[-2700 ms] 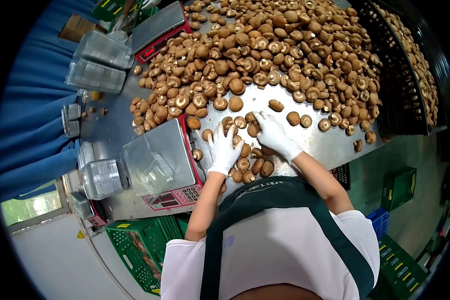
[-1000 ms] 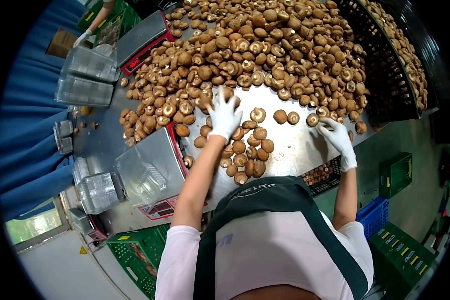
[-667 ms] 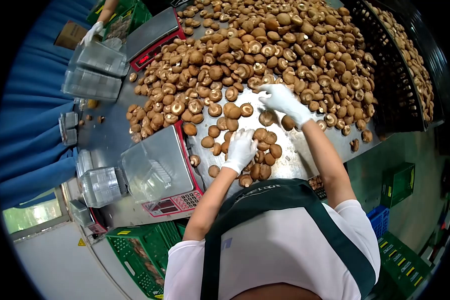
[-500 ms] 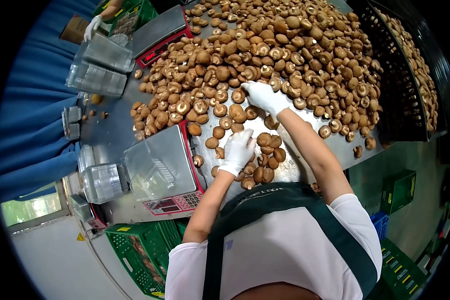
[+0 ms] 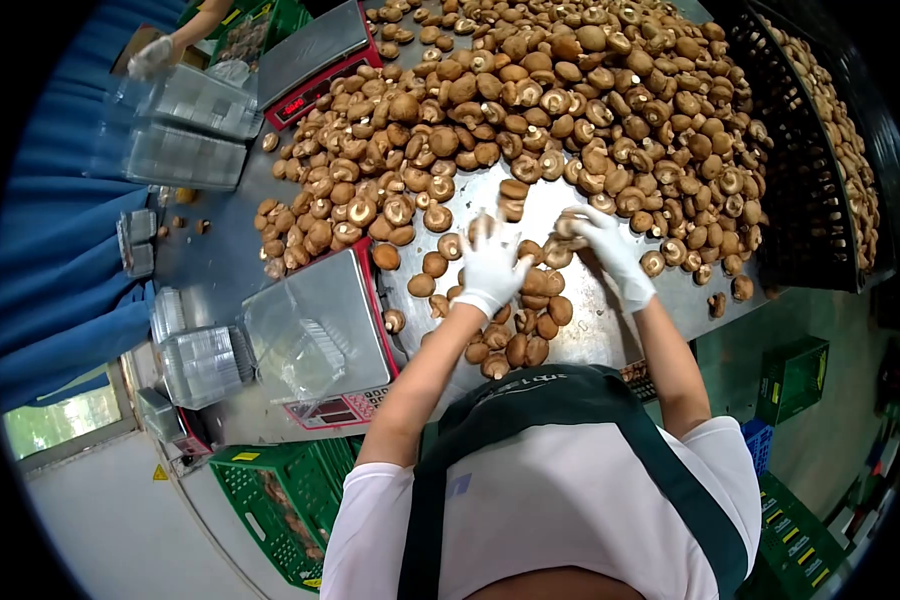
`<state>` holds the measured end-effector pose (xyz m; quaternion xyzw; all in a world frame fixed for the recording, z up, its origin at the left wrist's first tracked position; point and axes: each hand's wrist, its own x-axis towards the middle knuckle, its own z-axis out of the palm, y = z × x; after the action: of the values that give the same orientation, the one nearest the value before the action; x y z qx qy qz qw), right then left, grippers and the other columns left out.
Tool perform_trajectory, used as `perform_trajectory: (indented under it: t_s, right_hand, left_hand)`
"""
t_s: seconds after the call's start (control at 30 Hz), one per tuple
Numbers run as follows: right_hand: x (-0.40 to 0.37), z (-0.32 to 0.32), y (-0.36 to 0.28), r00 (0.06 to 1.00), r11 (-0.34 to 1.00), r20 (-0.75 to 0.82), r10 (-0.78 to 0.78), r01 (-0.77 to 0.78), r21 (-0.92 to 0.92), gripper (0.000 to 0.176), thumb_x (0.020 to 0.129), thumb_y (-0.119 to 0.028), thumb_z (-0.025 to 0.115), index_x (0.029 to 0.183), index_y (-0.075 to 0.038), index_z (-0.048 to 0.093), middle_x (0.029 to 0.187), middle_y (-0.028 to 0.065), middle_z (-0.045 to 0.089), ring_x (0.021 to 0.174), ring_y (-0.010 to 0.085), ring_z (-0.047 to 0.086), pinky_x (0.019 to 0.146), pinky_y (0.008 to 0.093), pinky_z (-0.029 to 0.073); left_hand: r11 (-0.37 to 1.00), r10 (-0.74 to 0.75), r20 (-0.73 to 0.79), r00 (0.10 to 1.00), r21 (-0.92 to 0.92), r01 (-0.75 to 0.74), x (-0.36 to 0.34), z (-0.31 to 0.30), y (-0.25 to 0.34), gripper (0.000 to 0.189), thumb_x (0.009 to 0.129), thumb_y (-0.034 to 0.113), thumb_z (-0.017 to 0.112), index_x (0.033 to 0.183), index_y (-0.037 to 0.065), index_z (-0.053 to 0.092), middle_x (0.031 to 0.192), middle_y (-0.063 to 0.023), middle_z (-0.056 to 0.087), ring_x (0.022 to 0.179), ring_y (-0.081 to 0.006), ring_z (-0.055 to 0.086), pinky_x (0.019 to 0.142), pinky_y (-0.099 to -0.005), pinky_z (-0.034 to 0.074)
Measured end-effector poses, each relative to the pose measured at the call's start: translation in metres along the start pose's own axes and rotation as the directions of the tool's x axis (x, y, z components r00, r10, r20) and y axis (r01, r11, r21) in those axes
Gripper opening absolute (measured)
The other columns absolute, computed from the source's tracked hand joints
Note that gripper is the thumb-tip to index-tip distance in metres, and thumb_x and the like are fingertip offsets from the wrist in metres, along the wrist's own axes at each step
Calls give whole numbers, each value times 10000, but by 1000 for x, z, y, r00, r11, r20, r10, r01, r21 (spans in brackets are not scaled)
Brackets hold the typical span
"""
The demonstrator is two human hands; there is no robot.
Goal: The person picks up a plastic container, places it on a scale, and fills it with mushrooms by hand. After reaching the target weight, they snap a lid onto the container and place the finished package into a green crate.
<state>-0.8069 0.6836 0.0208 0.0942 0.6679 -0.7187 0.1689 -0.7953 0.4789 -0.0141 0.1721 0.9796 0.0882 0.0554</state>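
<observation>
White gloves cover both hands over the metal table (image 5: 610,320). My left hand (image 5: 492,268) has its fingers spread above some loose mushrooms, blurred at the fingertips. To its right, my right hand (image 5: 610,245) is closed round a mushroom (image 5: 567,226). Below and between the hands lies a small cluster of brown mushrooms (image 5: 536,350). A large heap of mushrooms (image 5: 610,100) covers the table beyond them. Left of my left hand is a red-edged scale (image 5: 370,300) with a clear plastic tray (image 5: 305,350) on it.
Another scale (image 5: 310,65) stands at the upper left, beside stacked clear trays (image 5: 185,155) and a co-worker's gloved hand (image 5: 152,56). More trays (image 5: 205,365) lie left of the near scale. A black crate (image 5: 815,150) of mushrooms stands right; green crates (image 5: 280,510) sit below the table.
My left hand has moved up and right, its fingers spreading. My right hand has drawn back from the heap, down and right, with a mushroom. The co-worker's hand has shifted left.
</observation>
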Motion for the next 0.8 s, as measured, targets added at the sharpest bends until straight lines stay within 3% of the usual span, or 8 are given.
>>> perform_trajectory:
  t_s: [0.07,0.13,0.23,0.33,0.43,0.53,0.67,0.8]
  right_hand:
    - [-10,-27,15,1000,976,14,7,-10,216,263,885,-228,549,1044,-23,594,969,66,646,737,125,600,669,244,482]
    - [-23,-30,24,999,876,-22,36,-21,483,240,913,-235,527,1006,-25,597,967,84,649,753,138,597,671,264,487]
    - [-38,-33,46,997,854,49,59,-76,514,222,914,-224,528,971,-22,601,952,100,656,730,151,604,646,267,489]
    - [-53,-20,54,994,904,28,110,-112,412,180,895,-177,570,926,-6,618,861,83,654,627,129,578,571,245,466]
    - [-59,-13,53,991,923,65,116,-132,362,151,877,-148,603,930,-9,629,791,44,634,597,94,554,562,221,451]
    - [-60,-13,56,991,968,59,121,-131,214,161,891,-150,583,929,-1,631,815,51,653,603,89,556,564,214,450]
    - [-78,-25,36,992,967,9,129,-128,219,175,905,-133,551,950,17,628,915,89,677,631,87,570,581,210,464]
    - [-112,-58,26,979,989,-172,107,-86,123,197,912,-139,539,975,32,613,890,109,663,672,124,598,618,254,500]
  left_hand:
    - [985,71,-68,995,-151,-81,-15,-3,15,457,877,426,495,1215,128,569,1418,-115,393,1336,-342,296,1059,-636,100]
    - [969,71,-186,980,-220,-112,-27,-14,21,412,848,364,565,1183,123,575,1321,-110,490,1250,-296,411,1061,-567,163]
    - [972,-73,-375,924,-233,-18,-32,-16,-4,303,821,265,614,1084,113,612,1128,-47,586,1033,-198,518,883,-389,340]
    - [970,-242,-345,907,-108,218,-25,-23,-44,235,805,257,639,993,119,663,1001,-67,608,912,-257,572,817,-391,443]
    - [942,-334,-66,940,-45,331,-9,-25,-67,292,775,297,653,1025,150,689,1052,-101,593,963,-291,578,817,-398,474]
    - [940,-340,-23,940,-22,340,6,-23,-68,284,756,314,661,1001,176,705,1062,-110,588,981,-296,579,819,-395,482]
    - [962,-264,66,962,93,257,19,-31,-67,198,747,301,664,899,194,732,1057,-126,585,975,-300,578,815,-390,491]
    - [969,-166,-86,982,170,179,17,-10,-71,106,728,187,631,807,183,703,923,-73,575,914,-257,549,712,-438,398]
